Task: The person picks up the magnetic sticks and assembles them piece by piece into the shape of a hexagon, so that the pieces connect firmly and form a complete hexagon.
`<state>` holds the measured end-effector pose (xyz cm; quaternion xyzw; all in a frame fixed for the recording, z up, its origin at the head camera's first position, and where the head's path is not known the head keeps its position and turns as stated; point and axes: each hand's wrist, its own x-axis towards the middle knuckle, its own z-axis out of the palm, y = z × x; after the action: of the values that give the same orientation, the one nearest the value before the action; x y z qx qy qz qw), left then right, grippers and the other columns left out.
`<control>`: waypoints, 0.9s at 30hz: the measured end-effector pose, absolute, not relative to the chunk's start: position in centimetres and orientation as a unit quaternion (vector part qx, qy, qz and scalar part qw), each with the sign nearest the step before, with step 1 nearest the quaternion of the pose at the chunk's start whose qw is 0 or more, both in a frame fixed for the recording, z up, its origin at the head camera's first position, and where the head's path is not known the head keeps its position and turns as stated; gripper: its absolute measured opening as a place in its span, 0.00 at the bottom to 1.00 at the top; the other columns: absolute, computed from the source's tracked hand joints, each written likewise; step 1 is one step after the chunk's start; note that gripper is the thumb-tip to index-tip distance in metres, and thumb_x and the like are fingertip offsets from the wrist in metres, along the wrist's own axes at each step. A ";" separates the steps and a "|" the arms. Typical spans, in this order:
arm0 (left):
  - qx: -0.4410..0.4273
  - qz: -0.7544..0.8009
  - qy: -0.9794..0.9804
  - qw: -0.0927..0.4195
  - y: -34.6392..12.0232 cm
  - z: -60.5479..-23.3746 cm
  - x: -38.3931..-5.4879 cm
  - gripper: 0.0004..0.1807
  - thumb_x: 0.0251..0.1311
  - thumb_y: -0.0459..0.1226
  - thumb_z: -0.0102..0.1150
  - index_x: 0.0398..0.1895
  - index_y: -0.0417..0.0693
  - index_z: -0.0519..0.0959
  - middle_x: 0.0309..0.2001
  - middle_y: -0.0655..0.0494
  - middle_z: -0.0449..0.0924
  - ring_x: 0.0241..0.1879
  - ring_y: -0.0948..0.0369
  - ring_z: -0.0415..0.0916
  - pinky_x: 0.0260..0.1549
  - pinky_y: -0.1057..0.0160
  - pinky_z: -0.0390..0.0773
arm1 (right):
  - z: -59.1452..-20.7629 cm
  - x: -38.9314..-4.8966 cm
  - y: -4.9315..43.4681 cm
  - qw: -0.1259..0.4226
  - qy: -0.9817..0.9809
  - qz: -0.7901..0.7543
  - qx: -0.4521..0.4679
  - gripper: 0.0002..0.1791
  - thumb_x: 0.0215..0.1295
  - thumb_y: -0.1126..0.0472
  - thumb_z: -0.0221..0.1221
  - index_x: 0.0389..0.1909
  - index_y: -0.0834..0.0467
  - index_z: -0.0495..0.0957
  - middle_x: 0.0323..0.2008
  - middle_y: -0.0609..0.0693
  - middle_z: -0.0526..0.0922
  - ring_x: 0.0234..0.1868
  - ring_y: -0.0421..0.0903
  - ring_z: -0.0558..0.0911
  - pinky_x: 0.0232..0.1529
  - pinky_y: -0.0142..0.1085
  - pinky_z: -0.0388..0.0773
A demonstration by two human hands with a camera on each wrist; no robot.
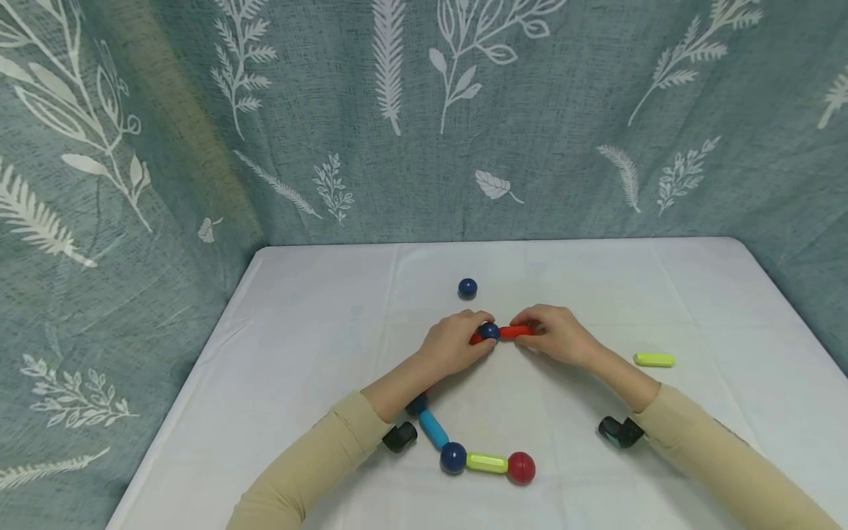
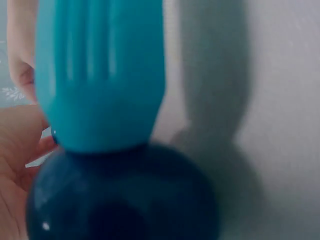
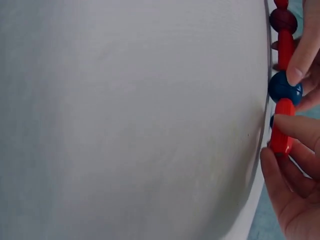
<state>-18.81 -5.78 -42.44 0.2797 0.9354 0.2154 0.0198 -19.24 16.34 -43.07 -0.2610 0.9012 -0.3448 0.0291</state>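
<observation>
My left hand (image 1: pixel 457 342) grips a dark blue ball (image 1: pixel 489 331), its thumb pressing on the ball in the right wrist view. Opposite it, my right hand (image 1: pixel 559 335) pinches a red rod (image 3: pixel 282 140) whose end touches that ball. Beyond the ball, another red rod (image 3: pixel 285 47) and a dark red ball (image 3: pixel 283 21) continue the line. Under the left forearm, a chain runs through a dark blue ball (image 1: pixel 417 403), a light blue rod (image 1: pixel 433 430), another dark blue ball (image 1: pixel 453 458), a yellow-green rod (image 1: pixel 486 462) and a red ball (image 1: pixel 521 468). The forearm hides part of it.
A loose dark blue ball (image 1: pixel 467 288) lies behind the hands on the white-covered table (image 1: pixel 318 309). To the right, beyond the right forearm, lies a loose yellow-green rod (image 1: pixel 654 359). A patterned green curtain (image 1: pixel 411 184) hangs behind and at the left side.
</observation>
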 end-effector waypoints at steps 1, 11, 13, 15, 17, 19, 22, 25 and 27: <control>0.283 0.216 0.934 0.018 -5.8 -42.4 -18.8 0.20 0.64 0.44 0.62 0.56 0.47 0.77 0.46 0.51 0.82 0.44 0.57 0.80 0.43 0.60 0.80 | -43.1 -19.3 16.2 0.027 0.899 -0.348 -0.263 0.11 0.60 0.67 0.65 0.44 0.64 0.82 0.40 0.56 0.84 0.40 0.51 0.83 0.41 0.44 0.80; 0.296 0.307 0.904 0.030 -5.9 -43.2 -19.4 0.12 0.65 0.39 0.61 0.48 0.44 0.81 0.42 0.51 0.81 0.44 0.56 0.76 0.46 0.60 0.74 | -42.8 -20.1 15.2 0.048 0.895 -0.358 -0.262 0.11 0.63 0.60 0.65 0.44 0.60 0.83 0.39 0.51 0.86 0.40 0.48 0.83 0.40 0.40 0.79; 0.291 0.320 0.901 0.029 -6.0 -43.4 -19.4 0.12 0.65 0.39 0.61 0.47 0.43 0.82 0.41 0.50 0.81 0.43 0.56 0.76 0.45 0.59 0.74 | -42.5 -20.6 15.0 0.054 0.900 -0.358 -0.241 0.10 0.64 0.59 0.64 0.44 0.58 0.84 0.38 0.50 0.86 0.39 0.47 0.83 0.39 0.40 0.79; 0.286 0.330 0.899 0.027 -6.0 -43.5 -19.4 0.12 0.64 0.38 0.62 0.47 0.43 0.82 0.41 0.50 0.81 0.43 0.56 0.76 0.45 0.59 0.73 | -42.4 -21.2 14.8 0.052 0.904 -0.361 -0.223 0.11 0.65 0.57 0.62 0.44 0.58 0.84 0.39 0.50 0.86 0.40 0.48 0.83 0.39 0.41 0.78; 0.281 0.335 0.899 0.026 -6.1 -43.6 -19.4 0.12 0.64 0.38 0.62 0.47 0.43 0.82 0.41 0.51 0.81 0.43 0.56 0.76 0.46 0.59 0.73 | -42.3 -22.1 14.4 0.043 0.905 -0.367 -0.211 0.11 0.66 0.58 0.61 0.45 0.59 0.84 0.40 0.52 0.85 0.41 0.50 0.83 0.42 0.44 0.78; 0.280 0.338 0.898 0.025 -6.1 -43.6 -19.4 0.13 0.64 0.39 0.62 0.48 0.43 0.82 0.42 0.51 0.81 0.43 0.56 0.76 0.45 0.59 0.73 | -42.4 -23.0 13.9 0.036 0.904 -0.373 -0.207 0.12 0.67 0.58 0.61 0.47 0.59 0.83 0.43 0.53 0.85 0.43 0.51 0.83 0.45 0.46 0.78; 0.283 0.337 0.898 0.024 -6.2 -43.7 -19.4 0.12 0.64 0.39 0.62 0.48 0.44 0.82 0.42 0.51 0.81 0.42 0.57 0.76 0.44 0.60 0.73 | -42.4 -24.2 12.9 0.036 0.898 -0.385 -0.210 0.15 0.67 0.59 0.61 0.52 0.61 0.80 0.48 0.57 0.83 0.47 0.54 0.82 0.48 0.48 0.77; 0.288 0.337 0.896 0.023 -6.3 -43.8 -19.5 0.12 0.64 0.39 0.62 0.47 0.44 0.82 0.42 0.51 0.81 0.42 0.57 0.76 0.44 0.60 0.73 | -42.4 -25.2 11.9 0.037 0.894 -0.391 -0.215 0.20 0.66 0.60 0.62 0.56 0.62 0.77 0.53 0.59 0.79 0.50 0.56 0.80 0.50 0.49 0.76; 0.291 0.337 0.895 0.021 -6.3 -43.8 -19.5 0.11 0.64 0.39 0.62 0.46 0.44 0.82 0.42 0.51 0.81 0.43 0.57 0.76 0.45 0.60 0.74 | -42.3 -25.7 11.3 0.040 0.894 -0.389 -0.219 0.23 0.65 0.60 0.62 0.59 0.62 0.75 0.56 0.60 0.77 0.51 0.57 0.79 0.51 0.49 0.75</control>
<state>-19.53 -6.32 -43.82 0.2914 0.8950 0.3370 0.0214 -25.67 11.25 -42.31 -0.2187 0.8941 -0.3888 0.0404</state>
